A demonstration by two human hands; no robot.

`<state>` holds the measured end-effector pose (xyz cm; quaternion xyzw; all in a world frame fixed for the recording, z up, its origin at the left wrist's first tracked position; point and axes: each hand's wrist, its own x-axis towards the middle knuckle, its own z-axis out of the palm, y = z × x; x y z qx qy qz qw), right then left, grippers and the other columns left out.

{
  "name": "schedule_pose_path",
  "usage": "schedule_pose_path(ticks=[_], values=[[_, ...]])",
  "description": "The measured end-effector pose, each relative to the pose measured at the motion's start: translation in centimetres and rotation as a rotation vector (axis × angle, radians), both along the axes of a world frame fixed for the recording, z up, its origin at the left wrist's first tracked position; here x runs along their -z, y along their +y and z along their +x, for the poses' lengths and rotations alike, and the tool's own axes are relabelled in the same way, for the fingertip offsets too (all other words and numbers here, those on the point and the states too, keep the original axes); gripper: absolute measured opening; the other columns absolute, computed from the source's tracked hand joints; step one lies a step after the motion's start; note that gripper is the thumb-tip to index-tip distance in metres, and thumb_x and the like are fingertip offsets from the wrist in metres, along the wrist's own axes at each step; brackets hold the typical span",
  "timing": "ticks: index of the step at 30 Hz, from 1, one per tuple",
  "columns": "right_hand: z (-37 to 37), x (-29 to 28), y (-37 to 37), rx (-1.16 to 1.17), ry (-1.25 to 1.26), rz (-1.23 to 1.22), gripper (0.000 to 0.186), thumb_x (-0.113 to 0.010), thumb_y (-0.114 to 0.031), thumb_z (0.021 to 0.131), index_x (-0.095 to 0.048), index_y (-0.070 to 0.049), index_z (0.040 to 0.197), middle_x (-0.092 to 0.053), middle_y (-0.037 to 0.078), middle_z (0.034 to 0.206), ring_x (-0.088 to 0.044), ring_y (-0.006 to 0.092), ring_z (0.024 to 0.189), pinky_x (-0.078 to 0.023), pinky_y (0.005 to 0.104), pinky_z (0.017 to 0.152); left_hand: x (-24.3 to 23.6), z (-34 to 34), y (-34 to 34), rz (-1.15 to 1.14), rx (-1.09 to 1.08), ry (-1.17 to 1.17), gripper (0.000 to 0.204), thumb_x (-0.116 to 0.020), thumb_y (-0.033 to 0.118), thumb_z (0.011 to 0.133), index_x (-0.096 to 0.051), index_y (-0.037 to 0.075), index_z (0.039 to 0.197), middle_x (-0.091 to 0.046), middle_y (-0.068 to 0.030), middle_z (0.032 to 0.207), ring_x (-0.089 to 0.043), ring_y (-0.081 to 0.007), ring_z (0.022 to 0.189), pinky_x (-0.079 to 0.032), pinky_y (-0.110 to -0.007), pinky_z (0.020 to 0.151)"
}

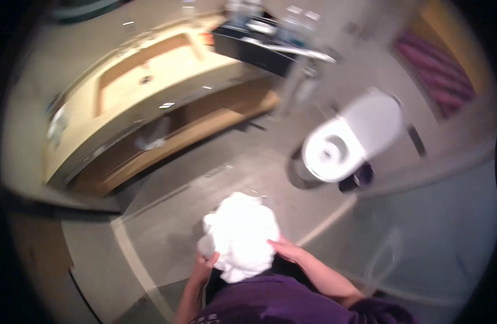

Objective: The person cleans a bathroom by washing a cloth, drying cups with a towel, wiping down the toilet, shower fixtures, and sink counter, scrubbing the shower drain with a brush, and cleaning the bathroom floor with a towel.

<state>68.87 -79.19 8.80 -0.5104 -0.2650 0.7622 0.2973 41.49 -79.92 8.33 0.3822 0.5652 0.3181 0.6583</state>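
Observation:
A bulky, crumpled bundle of white cloth is held in front of my body, so bright that its folds barely show. My left hand grips its lower left side, with the thumb lying over the cloth. On the right side my right hand is closed against the bundle, some fingers hidden beneath it. Whether the bundle is one towel or several pieces cannot be made out.
A long washstand with a sunken basin stands at the far left, with a wooden shelf below. A black tray box with bottles is at its right end. The toilet has its lid up, beside a dark bin. Glass panel at right.

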Motion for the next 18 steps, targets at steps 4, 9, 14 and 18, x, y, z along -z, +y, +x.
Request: schedule_pose_path(ticks=[4, 9, 14, 18], values=[[-4.3, -4.0, 6.5, 0.460, 0.017, 0.046, 0.046, -0.033, -0.026, 0.093, -0.026, 0.000, 0.129, -0.037, 0.014, 0.129, -0.041, 0.0248, 0.115, -0.034, 0.0365, 0.096, -0.4, -4.2, 6.2, -0.541, -0.205, -1.136, 0.059, -0.044, 0.041, 0.087, -0.026, 0.008, 0.132, -0.037, -0.0082, 0.130, -0.035, -0.0221, 0.120, -0.025, -0.035, 0.102], [-7.9, -12.6, 19.8, 0.568, 0.311, 0.407, 0.056, -0.035, -0.041, 0.089, -0.034, 0.003, 0.125, -0.043, 0.015, 0.124, -0.045, 0.0250, 0.109, -0.036, 0.0353, 0.093, 5.4, -8.1, 11.5, -0.363, -0.128, -0.855, 0.046, -0.042, 0.037, 0.089, -0.038, 0.008, 0.125, -0.042, -0.0076, 0.126, -0.043, -0.0221, 0.113, -0.035, -0.037, 0.096], [-9.5, -22.3, 32.3, 0.568, 0.652, 0.756, 0.056, -0.037, -0.042, 0.088, -0.041, 0.004, 0.120, -0.049, 0.015, 0.118, -0.050, 0.0243, 0.104, -0.039, 0.0353, 0.090, -5.8, -13.6, 19.6, -0.065, -0.645, -1.041, 0.054, -0.042, 0.041, 0.085, -0.037, 0.006, 0.125, -0.044, -0.0106, 0.124, -0.045, -0.0263, 0.111, -0.038, -0.043, 0.093], [-10.6, -25.9, 40.6, 0.563, 0.633, 0.942, 0.055, -0.038, -0.042, 0.088, -0.042, 0.004, 0.119, -0.049, 0.015, 0.116, -0.050, 0.0243, 0.103, -0.039, 0.0353, 0.089, -15.2, -21.1, 23.8, 0.399, -0.810, -0.879, 0.069, -0.049, 0.037, 0.074, -0.028, 0.003, 0.130, -0.039, -0.0153, 0.127, -0.041, -0.0321, 0.115, -0.036, -0.045, 0.095]])
